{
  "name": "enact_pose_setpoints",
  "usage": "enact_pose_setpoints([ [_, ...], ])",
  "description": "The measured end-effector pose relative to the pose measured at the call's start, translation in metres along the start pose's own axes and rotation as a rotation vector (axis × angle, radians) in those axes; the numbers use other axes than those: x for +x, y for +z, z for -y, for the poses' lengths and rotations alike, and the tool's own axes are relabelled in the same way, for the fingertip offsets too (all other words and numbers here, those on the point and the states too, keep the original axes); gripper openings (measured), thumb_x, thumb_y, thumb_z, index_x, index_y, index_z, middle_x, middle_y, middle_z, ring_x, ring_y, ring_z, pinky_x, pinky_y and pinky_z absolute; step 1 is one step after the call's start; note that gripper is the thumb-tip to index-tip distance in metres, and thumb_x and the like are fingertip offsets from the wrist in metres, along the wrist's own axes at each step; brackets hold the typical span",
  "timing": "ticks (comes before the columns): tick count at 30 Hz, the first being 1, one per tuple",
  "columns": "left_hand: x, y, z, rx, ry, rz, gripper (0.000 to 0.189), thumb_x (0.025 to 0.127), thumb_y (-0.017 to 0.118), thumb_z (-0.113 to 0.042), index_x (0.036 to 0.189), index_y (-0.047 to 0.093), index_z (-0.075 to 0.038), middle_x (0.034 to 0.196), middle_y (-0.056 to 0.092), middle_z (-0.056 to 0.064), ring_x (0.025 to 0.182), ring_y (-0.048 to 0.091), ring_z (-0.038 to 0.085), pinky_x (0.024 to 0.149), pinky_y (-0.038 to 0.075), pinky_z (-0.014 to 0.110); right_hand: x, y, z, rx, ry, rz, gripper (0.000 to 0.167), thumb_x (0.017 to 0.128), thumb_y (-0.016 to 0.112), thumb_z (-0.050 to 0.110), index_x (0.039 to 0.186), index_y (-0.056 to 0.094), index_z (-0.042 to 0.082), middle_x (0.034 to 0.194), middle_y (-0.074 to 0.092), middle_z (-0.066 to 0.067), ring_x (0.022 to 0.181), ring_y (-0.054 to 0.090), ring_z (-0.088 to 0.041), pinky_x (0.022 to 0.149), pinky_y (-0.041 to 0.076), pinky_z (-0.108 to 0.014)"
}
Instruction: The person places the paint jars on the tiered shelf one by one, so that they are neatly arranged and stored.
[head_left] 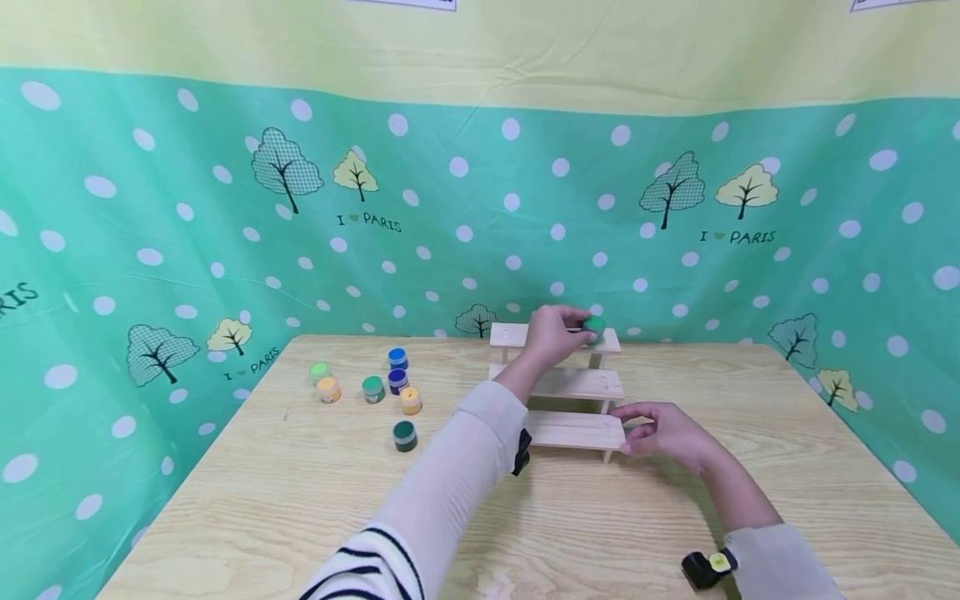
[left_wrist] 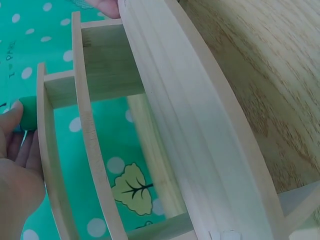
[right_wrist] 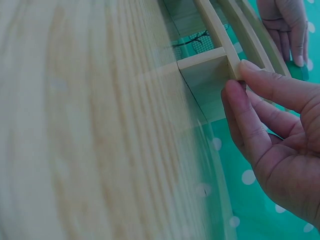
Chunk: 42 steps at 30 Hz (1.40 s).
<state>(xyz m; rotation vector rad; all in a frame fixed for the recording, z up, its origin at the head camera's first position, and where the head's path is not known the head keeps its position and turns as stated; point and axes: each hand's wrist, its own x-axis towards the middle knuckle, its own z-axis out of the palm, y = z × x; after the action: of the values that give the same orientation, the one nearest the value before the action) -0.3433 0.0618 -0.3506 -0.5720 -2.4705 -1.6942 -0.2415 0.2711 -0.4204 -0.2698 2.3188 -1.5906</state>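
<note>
A three-step wooden shelf stand (head_left: 573,382) stands on the table. My left hand (head_left: 553,335) reaches across it to the right end of the top step, its fingers and thumb pinching a small green paint jar (head_left: 595,327). In the left wrist view the jar (left_wrist: 29,113) shows at the outer side of the top board, by the fingertips. My right hand (head_left: 667,433) holds the right end of the lowest step. Seen from the right wrist, thumb and fingertips (right_wrist: 243,102) pinch that board's end (right_wrist: 233,67).
Left of the stand, several paint jars stand on the wooden table (head_left: 247,500): a light green jar (head_left: 320,372), a blue jar (head_left: 397,358), a dark blue jar (head_left: 397,381), a dark green jar (head_left: 405,436), and yellow-orange ones. A dotted green curtain (head_left: 420,275) hangs behind.
</note>
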Motion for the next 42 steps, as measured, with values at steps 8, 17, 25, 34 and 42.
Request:
enact_pose_setpoints([
  [8,0.0,0.001,-0.002,0.025,-0.015,0.004,0.031,0.084,0.078,-0.01,0.114,0.072,-0.01,0.107,0.072,0.004,0.097,0.068,0.012,0.07,0.054,0.014,0.001,-0.001,0.0,0.001,0.001,0.0,0.062,0.077,0.08,0.0,0.132,0.053,-0.008,0.1,0.065,-0.016,0.082,0.064,-0.021,0.073,0.056,-0.031],
  [17,-0.003,0.0,-0.002,-0.004,-0.004,0.004,0.039,0.08,0.081,-0.008,0.118,0.07,-0.009,0.113,0.069,0.007,0.098,0.068,0.017,0.071,0.055,0.015,0.0,-0.001,0.001,-0.008,-0.003,0.004,0.061,0.078,0.08,0.001,0.132,0.053,-0.008,0.103,0.064,-0.015,0.083,0.063,-0.021,0.073,0.056,-0.031],
  [25,-0.008,-0.006,-0.001,-0.064,0.007,-0.02,0.032,0.08,0.081,-0.009,0.111,0.072,-0.01,0.106,0.07,0.004,0.104,0.066,0.022,0.072,0.055,0.017,0.0,-0.001,0.002,-0.012,-0.002,0.005,0.061,0.078,0.08,0.001,0.132,0.054,-0.007,0.108,0.063,-0.016,0.084,0.064,-0.021,0.073,0.056,-0.031],
  [34,-0.013,-0.013,0.002,-0.113,0.006,-0.021,0.031,0.08,0.08,-0.009,0.11,0.072,-0.011,0.105,0.071,0.004,0.094,0.066,0.009,0.074,0.055,0.018,0.0,-0.001,0.001,-0.013,0.002,0.008,0.061,0.078,0.079,0.001,0.133,0.053,-0.007,0.102,0.065,-0.015,0.083,0.063,-0.021,0.073,0.056,-0.031],
  [42,-0.022,-0.019,0.003,-0.15,0.032,-0.008,0.031,0.08,0.082,-0.012,0.109,0.073,-0.01,0.1,0.072,0.005,0.088,0.065,0.006,0.074,0.056,0.022,0.001,-0.001,0.0,-0.017,-0.007,0.008,0.061,0.078,0.08,0.001,0.132,0.053,-0.007,0.105,0.065,-0.016,0.084,0.065,-0.022,0.073,0.056,-0.032],
])
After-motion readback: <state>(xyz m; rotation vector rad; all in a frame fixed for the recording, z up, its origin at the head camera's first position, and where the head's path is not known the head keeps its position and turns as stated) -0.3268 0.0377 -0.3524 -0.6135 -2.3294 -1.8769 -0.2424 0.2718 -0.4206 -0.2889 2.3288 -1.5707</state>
